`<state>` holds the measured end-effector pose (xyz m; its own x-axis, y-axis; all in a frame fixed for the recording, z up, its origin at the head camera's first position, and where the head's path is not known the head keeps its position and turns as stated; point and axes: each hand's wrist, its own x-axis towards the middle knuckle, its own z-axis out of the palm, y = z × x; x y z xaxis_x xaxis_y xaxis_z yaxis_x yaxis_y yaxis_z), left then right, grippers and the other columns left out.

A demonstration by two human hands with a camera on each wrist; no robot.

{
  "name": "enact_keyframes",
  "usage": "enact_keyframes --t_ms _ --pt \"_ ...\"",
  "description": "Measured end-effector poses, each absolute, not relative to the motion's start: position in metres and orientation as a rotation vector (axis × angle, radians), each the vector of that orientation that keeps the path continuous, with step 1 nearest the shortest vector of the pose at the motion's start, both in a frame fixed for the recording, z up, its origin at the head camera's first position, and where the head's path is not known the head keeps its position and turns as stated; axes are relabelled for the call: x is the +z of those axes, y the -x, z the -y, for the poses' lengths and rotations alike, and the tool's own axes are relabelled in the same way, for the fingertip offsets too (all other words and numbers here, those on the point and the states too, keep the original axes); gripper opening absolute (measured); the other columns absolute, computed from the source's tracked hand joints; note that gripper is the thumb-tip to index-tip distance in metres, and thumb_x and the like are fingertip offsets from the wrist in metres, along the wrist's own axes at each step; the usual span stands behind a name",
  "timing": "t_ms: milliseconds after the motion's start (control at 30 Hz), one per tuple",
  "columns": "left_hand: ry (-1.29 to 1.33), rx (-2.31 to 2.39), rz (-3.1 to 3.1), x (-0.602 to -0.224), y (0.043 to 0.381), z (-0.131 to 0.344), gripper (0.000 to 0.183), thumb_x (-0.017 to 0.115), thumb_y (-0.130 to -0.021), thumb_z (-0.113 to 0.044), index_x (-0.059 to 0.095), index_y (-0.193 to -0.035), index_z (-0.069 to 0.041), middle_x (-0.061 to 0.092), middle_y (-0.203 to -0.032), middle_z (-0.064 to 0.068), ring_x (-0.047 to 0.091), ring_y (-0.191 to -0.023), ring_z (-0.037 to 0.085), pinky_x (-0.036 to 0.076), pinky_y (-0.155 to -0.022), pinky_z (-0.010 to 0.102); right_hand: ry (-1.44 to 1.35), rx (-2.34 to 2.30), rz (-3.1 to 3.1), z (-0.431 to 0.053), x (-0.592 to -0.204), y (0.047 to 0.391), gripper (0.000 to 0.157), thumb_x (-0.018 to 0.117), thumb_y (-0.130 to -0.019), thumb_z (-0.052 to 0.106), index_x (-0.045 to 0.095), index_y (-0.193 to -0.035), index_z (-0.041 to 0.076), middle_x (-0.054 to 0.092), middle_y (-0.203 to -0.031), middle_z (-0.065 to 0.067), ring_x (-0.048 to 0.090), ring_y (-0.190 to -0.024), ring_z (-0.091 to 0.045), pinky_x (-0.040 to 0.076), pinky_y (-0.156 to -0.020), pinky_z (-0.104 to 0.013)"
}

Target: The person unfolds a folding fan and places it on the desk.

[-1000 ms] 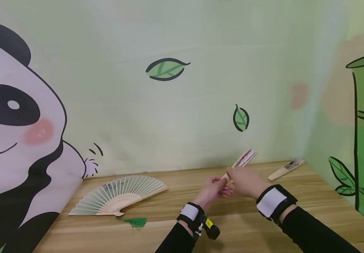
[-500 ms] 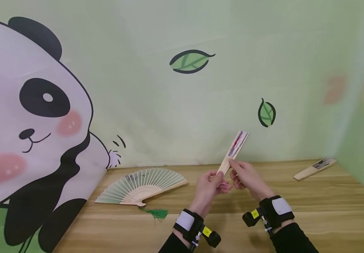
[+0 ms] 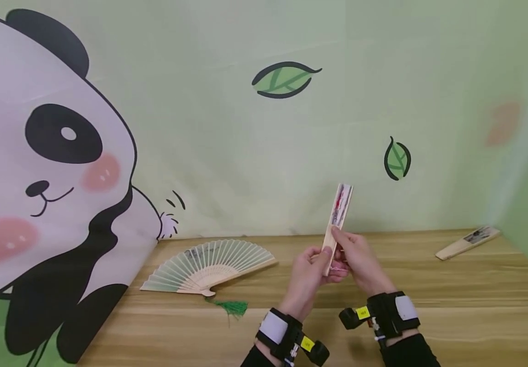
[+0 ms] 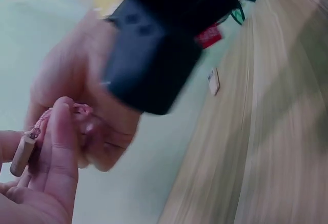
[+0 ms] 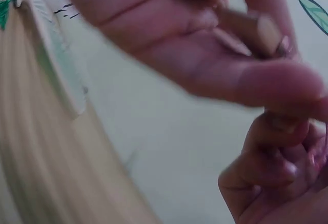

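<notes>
A folded hand fan (image 3: 341, 204) with a pale wooden guard and a white-pink strip stands nearly upright between my hands, above the table. My left hand (image 3: 307, 275) grips its lower end, thumb across the front. My right hand (image 3: 364, 262) pinches it just higher, thumb on the guard. A pink cord (image 4: 45, 117) hangs at the fan's wooden base end (image 4: 22, 155), bunched among the fingers in the left wrist view; part of it is hidden. In the right wrist view, left-hand fingers (image 5: 205, 65) cover most of the fan.
On the wooden table (image 3: 300, 331), an open green fan (image 3: 218, 265) lies left with its green tassel (image 3: 232, 307). Another folded fan (image 3: 468, 243) lies at the right near the back. A printed panda backdrop (image 3: 200, 153) rises behind the table.
The held fan has turned from leaning right to nearly upright. My right hand has rolled over, showing its thumb against the fan. The head view has shifted to the left.
</notes>
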<state>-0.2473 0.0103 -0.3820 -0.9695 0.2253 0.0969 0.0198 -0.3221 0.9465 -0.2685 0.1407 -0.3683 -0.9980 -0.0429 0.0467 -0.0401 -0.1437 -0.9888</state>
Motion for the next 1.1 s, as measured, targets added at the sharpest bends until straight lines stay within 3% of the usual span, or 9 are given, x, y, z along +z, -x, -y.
enact_keyframes --t_ms 267,600,733,900,1100 --pt "-0.39 2.327 -1.913 -0.391 0.255 0.0 0.034 0.049 -0.105 -0.026 0.064 -0.11 0.005 0.062 -0.081 0.009 0.063 -0.065 0.017 0.057 -0.062 0.035 0.172 -2.206 -2.099 -0.146 -0.379 0.267 0.046 0.053 -0.102 0.045 0.064 -0.107 0.001 0.046 -0.066 -0.003 0.041 -0.054 -0.013 0.031 -0.048 -0.02" --pt "-0.412 2.203 -2.124 -0.382 0.266 0.02 0.03 0.052 -0.104 -0.027 0.06 -0.111 0.001 0.062 -0.078 0.007 0.058 -0.061 0.015 0.054 -0.057 0.031 0.381 -2.03 -2.056 -0.142 -0.37 0.27 0.044 0.051 -0.103 0.043 0.063 -0.113 0.003 0.043 -0.068 -0.001 0.041 -0.056 -0.012 0.03 -0.05 -0.02" --pt "-0.46 2.226 -2.128 -0.371 0.271 0.028 0.03 0.052 -0.104 -0.026 0.061 -0.111 0.002 0.062 -0.082 0.008 0.058 -0.066 0.015 0.055 -0.062 0.031 0.454 -2.009 -2.083 -0.137 -0.362 0.269 0.043 0.052 -0.102 0.046 0.064 -0.107 0.005 0.042 -0.066 -0.001 0.04 -0.055 -0.012 0.03 -0.05 -0.02" --pt "-0.432 2.181 -2.111 -0.375 0.269 0.034 0.027 0.051 -0.105 -0.023 0.062 -0.112 0.001 0.063 -0.085 0.008 0.059 -0.07 0.015 0.055 -0.067 0.032 0.439 -1.948 -2.136 -0.134 -0.366 0.265 0.045 0.05 -0.103 0.046 0.06 -0.087 0.006 0.042 -0.063 -0.002 0.04 -0.053 -0.014 0.029 -0.049 -0.021" --pt "-0.414 2.183 -2.128 -0.383 0.266 0.034 0.027 0.049 -0.106 -0.023 0.061 -0.112 0.001 0.063 -0.086 0.008 0.06 -0.072 0.016 0.055 -0.068 0.033 0.441 -1.999 -2.148 -0.131 -0.374 0.264 0.045 0.045 -0.105 0.047 0.057 -0.099 0.004 0.039 -0.067 -0.003 0.039 -0.054 -0.015 0.027 -0.05 -0.023"
